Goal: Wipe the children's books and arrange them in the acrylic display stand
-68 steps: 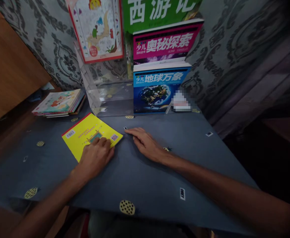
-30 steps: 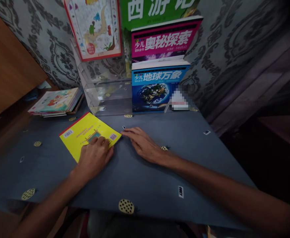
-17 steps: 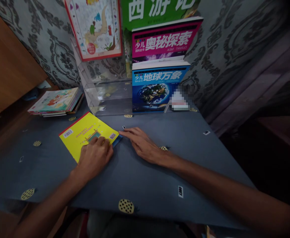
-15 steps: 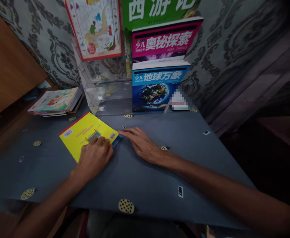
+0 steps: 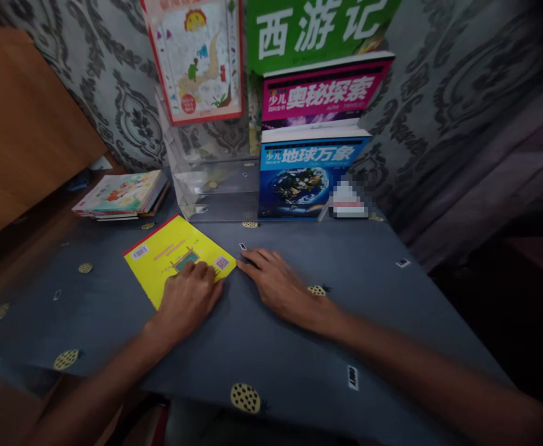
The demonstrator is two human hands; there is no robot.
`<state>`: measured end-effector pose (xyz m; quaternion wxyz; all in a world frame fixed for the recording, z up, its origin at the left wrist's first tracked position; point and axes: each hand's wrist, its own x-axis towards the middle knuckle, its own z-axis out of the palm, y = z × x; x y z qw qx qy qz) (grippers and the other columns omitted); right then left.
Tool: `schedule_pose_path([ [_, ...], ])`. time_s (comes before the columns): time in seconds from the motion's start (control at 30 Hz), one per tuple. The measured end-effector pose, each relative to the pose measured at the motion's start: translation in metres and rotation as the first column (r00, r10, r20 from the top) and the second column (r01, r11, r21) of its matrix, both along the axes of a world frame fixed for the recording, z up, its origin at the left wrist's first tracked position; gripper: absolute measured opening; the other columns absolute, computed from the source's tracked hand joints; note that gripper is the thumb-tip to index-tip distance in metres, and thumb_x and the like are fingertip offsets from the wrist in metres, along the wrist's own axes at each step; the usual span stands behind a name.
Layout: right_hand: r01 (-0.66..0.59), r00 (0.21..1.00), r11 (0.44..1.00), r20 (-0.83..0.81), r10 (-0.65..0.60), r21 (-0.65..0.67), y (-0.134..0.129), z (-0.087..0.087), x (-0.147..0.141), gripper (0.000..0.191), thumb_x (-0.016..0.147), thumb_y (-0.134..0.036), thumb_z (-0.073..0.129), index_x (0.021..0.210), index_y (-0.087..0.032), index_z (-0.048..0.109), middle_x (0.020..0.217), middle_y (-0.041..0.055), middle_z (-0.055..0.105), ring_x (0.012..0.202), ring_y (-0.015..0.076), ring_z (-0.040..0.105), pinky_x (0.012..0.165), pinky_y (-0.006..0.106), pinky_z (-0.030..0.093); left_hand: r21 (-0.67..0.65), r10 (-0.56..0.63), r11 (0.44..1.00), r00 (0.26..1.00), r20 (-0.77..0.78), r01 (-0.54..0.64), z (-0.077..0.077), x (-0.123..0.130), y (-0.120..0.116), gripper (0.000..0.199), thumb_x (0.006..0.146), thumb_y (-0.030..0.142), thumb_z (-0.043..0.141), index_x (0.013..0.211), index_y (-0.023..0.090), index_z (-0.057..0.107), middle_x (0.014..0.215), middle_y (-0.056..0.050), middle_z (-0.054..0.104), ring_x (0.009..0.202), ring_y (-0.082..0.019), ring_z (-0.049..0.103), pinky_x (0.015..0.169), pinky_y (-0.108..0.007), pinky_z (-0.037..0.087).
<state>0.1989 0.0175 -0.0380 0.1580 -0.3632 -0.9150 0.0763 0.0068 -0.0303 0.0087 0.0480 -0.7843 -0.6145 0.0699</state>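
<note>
One flat yellow book with red spine point(image 5: 153, 255), lying on the blue-grey cloth-covered surface point(image 5: 290, 365); left hand point(image 5: 190, 294) atop, fingers curled together; right hand point(image 5: 281, 288) at its corner, thumb apart from fingers.

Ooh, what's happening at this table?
Someone has their left hand resting on a yellow book that lies flat on the table. Their right hand is on the cloth, with a fingertip at the book's right corner. Behind them, a clear rack holds a blue book, a pink one and others. A stack of books sits off to the left.
</note>
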Motion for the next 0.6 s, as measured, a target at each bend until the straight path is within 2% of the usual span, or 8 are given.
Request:
schedule_pose_path([
  [0.1, 0.000, 1.000, 0.998, 0.002, 0.000, 0.057, 0.000, -0.001, 0.000, 0.051, 0.084, 0.004, 0.047, 0.128, -0.017, 0.064, 0.133, 0.0153, 0.062, 0.121, 0.0289, 0.055, 0.097, 0.047, 0.048, 0.027, -0.057, 0.998, 0.998, 0.038, 0.056, 0.001, -0.010, 0.007, 0.034, 0.102, 0.034, 0.039, 0.103, 0.018, 0.070, 0.108, -0.010, 0.071, 0.105, -0.026, 0.062, 0.078, -0.036, 0.054],
  [0.2, -0.003, 1.000, 0.995, 0.026, 0.000, 0.105, 0.001, -0.003, 0.001, 0.052, 0.082, 0.005, 0.047, 0.126, -0.016, 0.064, 0.131, 0.0150, 0.063, 0.120, 0.0289, 0.056, 0.096, 0.046, 0.049, 0.069, -0.085, 0.994, 0.995, 0.056, 0.081, -0.002, -0.028, 0.023, 0.032, 0.102, 0.030, 0.039, 0.114, 0.019, 0.067, 0.120, -0.010, 0.069, 0.111, -0.025, 0.061, 0.092, -0.039, 0.051],
  [0.3, -0.003, 1.000, 0.994, 0.027, -0.001, 0.113, 0.001, -0.005, 0.001, 0.055, 0.080, 0.006, 0.047, 0.126, -0.017, 0.063, 0.131, 0.0148, 0.063, 0.120, 0.0290, 0.056, 0.097, 0.048, 0.049, 0.110, -0.035, 0.994, 0.998, 0.062, 0.028, -0.008, -0.053, 0.048, 0.034, 0.101, 0.026, 0.038, 0.121, 0.016, 0.063, 0.131, -0.013, 0.065, 0.117, -0.026, 0.060, 0.097, -0.042, 0.049],
  [0.43, -0.006, 1.000, 0.994, 0.029, 0.003, 0.113, 0.000, -0.004, 0.002, 0.055, 0.080, 0.006, 0.044, 0.127, -0.017, 0.064, 0.131, 0.0159, 0.063, 0.122, 0.0288, 0.056, 0.097, 0.049, 0.049, 0.143, 0.018, 0.989, 0.999, 0.046, -0.024, -0.017, -0.085, 0.085, 0.038, 0.101, 0.024, 0.035, 0.129, 0.014, 0.059, 0.138, -0.014, 0.061, 0.123, -0.026, 0.058, 0.102, -0.040, 0.045],
  [0.6, -0.010, 0.999, 0.993, 0.048, 0.004, 0.115, 0.000, 0.001, 0.002, 0.055, 0.081, 0.005, 0.043, 0.127, -0.016, 0.064, 0.131, 0.0166, 0.063, 0.122, 0.0288, 0.056, 0.096, 0.048, 0.050, 0.143, 0.054, 0.988, 0.998, 0.034, -0.059, -0.021, -0.104, 0.113, 0.041, 0.099, 0.022, 0.034, 0.132, 0.016, 0.057, 0.139, -0.013, 0.061, 0.123, -0.025, 0.059, 0.101, -0.039, 0.045],
])
